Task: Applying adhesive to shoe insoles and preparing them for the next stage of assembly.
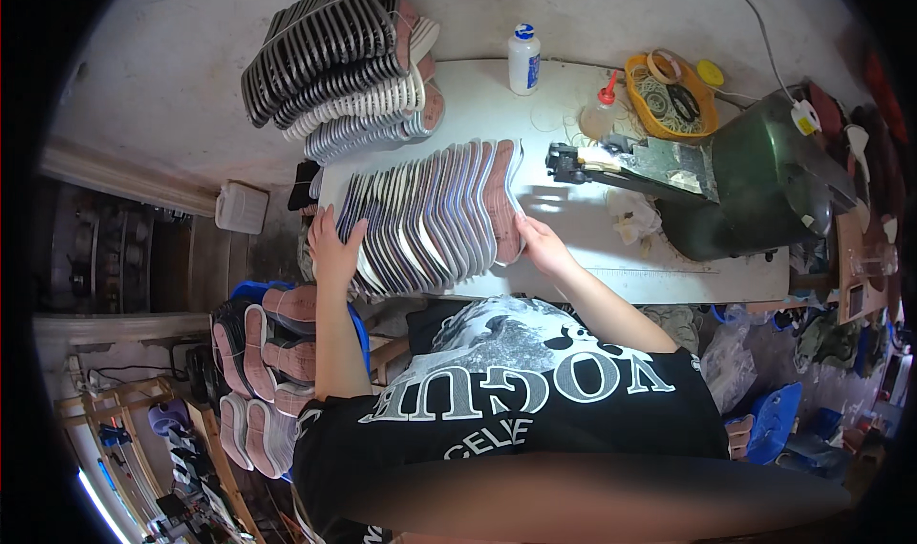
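A long row of shoe soles [420, 219] stands on edge on the white table, packed tightly side by side, with white, grey and dark rims. The sole at its right end turns a pinkish-brown face [503, 200] outward. My left hand [334, 253] is at the row's left end, thumb and fingers apart around the end soles. At the opposite end, my right hand [544, 245] grips the lower edge of the last sole, thumb against its face. Some fingers of the right hand are hidden behind the soles.
Stacked soles [334, 62] rise at the back left. A sewing machine [745, 191] occupies the table's right. Behind are a white bottle [523, 62], a red-tipped squeeze bottle [599, 114] and a yellow basket [671, 100]. More soles [272, 348] fill a blue container at lower left.
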{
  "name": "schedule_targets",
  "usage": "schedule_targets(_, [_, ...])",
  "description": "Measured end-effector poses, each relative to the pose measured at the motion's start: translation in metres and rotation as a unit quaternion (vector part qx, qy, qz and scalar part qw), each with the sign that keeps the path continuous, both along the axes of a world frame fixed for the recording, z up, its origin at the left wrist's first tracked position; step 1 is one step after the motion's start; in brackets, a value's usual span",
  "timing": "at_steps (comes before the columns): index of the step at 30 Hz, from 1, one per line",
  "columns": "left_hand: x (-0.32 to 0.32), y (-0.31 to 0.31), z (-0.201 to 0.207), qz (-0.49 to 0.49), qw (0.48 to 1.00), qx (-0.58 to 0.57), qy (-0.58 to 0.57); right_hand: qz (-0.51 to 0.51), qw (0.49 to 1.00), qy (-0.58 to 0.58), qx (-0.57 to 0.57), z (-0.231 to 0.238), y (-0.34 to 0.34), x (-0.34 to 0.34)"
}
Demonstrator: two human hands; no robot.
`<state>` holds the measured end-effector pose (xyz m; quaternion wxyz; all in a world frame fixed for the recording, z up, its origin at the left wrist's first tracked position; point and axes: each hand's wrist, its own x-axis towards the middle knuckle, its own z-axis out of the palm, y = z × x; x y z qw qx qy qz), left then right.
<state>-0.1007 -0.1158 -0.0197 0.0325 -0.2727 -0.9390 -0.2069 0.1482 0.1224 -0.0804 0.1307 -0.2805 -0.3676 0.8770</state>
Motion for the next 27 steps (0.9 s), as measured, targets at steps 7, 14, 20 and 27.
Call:
schedule_targets(7, [0.079, 0.08, 0.033, -0.287, 0.954, 0.082, -0.023, 0.107, 0.813, -0.14, 0.555, 0.068, 0.002, 0.055])
schedule_targets(14, [0.109, 0.128, 0.033, -0.246, 0.782, 0.343, -0.458, 0.14, 0.851, 0.049, 0.503, 0.091, -0.006, 0.049])
schedule_targets(20, [0.055, 0.134, 0.01, -0.094, 0.811, 0.415, -0.402, 0.057, 0.848, 0.001, 0.527, 0.078, -0.011, -0.003])
schedule_targets(27, [0.035, 0.114, 0.004, -0.044, 0.912, 0.345, -0.22, 0.061, 0.863, 0.023, 0.5, 0.103, -0.002, 0.007])
